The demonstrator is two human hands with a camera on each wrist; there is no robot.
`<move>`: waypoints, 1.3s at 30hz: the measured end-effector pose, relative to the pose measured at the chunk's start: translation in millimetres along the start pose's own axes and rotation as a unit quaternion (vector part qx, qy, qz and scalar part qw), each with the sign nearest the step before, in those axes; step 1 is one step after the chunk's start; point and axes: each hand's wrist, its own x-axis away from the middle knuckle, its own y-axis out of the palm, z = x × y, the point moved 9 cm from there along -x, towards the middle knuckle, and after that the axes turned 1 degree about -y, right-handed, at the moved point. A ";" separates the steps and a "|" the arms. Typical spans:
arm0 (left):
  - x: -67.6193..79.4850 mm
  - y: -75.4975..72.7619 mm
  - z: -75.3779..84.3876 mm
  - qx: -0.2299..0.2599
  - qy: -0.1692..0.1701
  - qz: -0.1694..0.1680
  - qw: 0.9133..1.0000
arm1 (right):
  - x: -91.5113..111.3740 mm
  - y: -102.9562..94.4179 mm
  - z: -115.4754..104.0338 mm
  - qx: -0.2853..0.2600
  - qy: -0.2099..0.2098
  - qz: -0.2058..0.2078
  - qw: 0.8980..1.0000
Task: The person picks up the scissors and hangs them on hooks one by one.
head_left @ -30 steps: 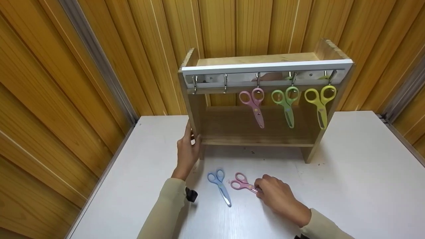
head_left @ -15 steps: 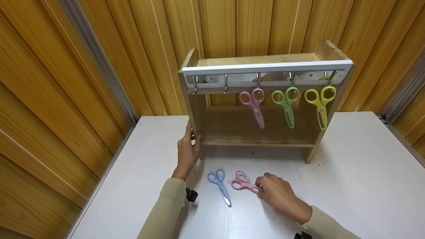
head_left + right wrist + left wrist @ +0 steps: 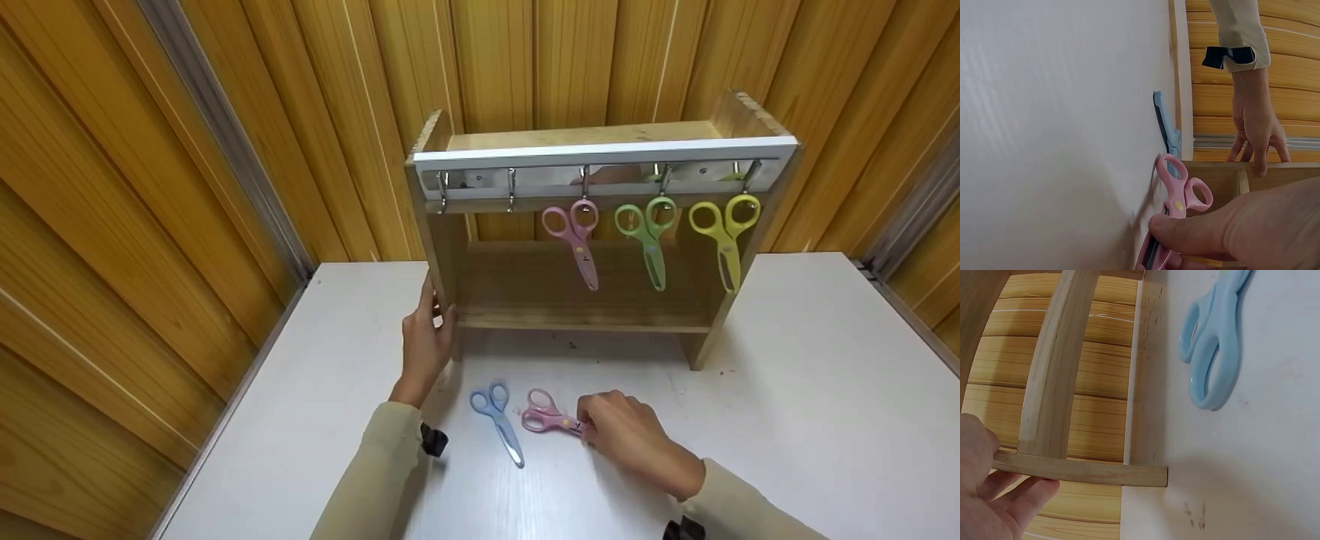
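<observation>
My left hand [image 3: 426, 346] grips the left side panel of a small wooden shelf [image 3: 585, 328], thumb on one face and fingers on the other in the left wrist view. Low over the white table, my right hand [image 3: 634, 441] pinches pink scissors [image 3: 1177, 203] by the blades, handles pointing left. Blue scissors [image 3: 503, 429] lie on the table between both hands. Along the shelf's front, a metal rail bears several hooks. From it hang another pair of pink scissors [image 3: 579, 249], green scissors [image 3: 651, 247] and yellow scissors [image 3: 725, 240], each by one handle loop.
Two bare hooks, the far-left hook [image 3: 442, 193] and its neighbour [image 3: 511, 191], are on the rail's left. Wood-patterned wall panels [image 3: 495, 67] stand behind the shelf and along the left. Dark specks dot the white table [image 3: 825, 390].
The pink scissors in my right hand have turned slightly, their handle loops shifting a little. My left hand stays on the shelf, and the hanging scissors are unchanged.
</observation>
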 end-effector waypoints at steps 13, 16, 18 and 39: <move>-1.0 1.8 -2.0 0.010 -0.011 -0.012 1.000 | -7.8 -26.0 -12.8 0.029 -0.025 0.021 0.999; -1.5 2.3 -2.3 0.006 -0.015 -0.012 1.000 | -12.6 -37.8 -18.2 0.022 -0.029 0.029 0.999; -1.7 2.7 -2.6 0.004 -0.019 -0.013 1.000 | -16.0 -44.5 -21.9 0.012 -0.030 0.032 0.999; -0.2 -0.4 -2.5 0.013 0.007 0.006 1.000 | -41.3 -118.6 -62.0 -0.154 -0.108 0.168 0.968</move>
